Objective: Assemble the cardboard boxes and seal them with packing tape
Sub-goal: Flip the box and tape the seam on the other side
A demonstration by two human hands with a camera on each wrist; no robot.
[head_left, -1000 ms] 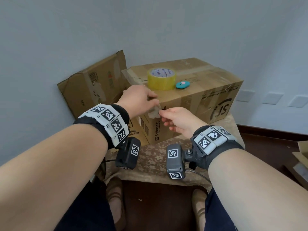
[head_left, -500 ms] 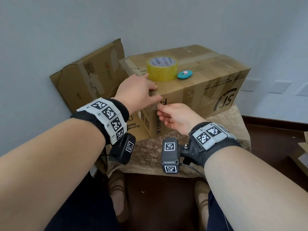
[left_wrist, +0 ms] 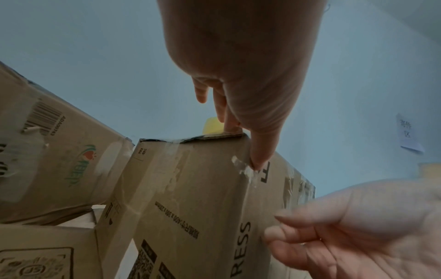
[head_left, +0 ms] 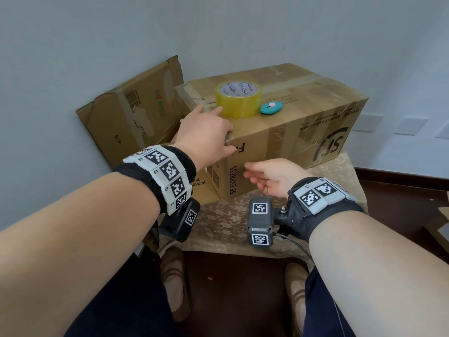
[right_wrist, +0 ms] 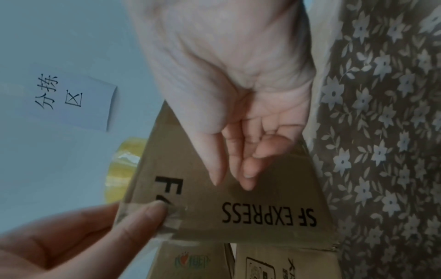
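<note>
A closed SF Express cardboard box [head_left: 291, 132] lies on a cloth-covered table. On its top stands a yellow roll of packing tape [head_left: 238, 100]. My left hand [head_left: 209, 135] lies over the box's near top corner, fingers on the top. Its thumb [left_wrist: 257, 160] presses a short clear tape strip [right_wrist: 171, 217] down on the corner edge. My right hand [head_left: 269, 176] hovers just off the front face with fingers loosely extended, holding nothing; in the right wrist view its fingers [right_wrist: 241, 169] point at the "SF EXPRESS" print.
A teal cutter [head_left: 271, 108] lies beside the roll. A flattened carton [head_left: 131, 110] leans on the wall at left, with another printed carton [head_left: 204, 188] low behind the box. Floral cloth [head_left: 226, 222] covers the table. More cardboard [head_left: 439, 222] sits at far right.
My right hand has left the tape at the corner and dropped lower right, fingers loosened. The left hand stays on the corner, thumb now pressing the tape.
</note>
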